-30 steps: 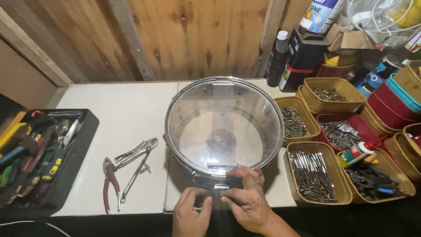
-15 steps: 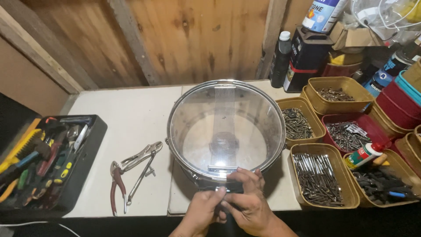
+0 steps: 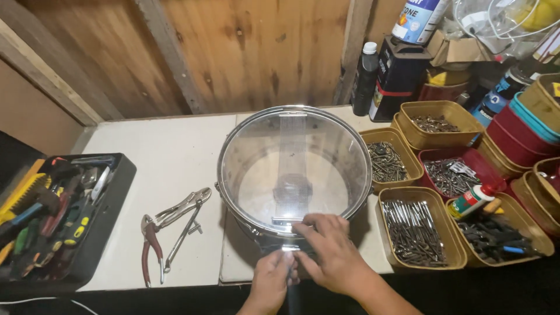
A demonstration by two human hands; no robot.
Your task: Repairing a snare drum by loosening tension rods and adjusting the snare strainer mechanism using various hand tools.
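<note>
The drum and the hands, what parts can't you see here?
Head view:
- Drum near side: covered by the right hand and left hand.
- What the left hand grips: hidden by its fingers.
- Black tool tray: cut off by the left edge.

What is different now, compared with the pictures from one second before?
Little changed. Both hands, left hand and right hand, stay together at the near rim of the snare drum; their fingers shifted slightly. The drum, pliers and screw trays stayed in place.
</note>
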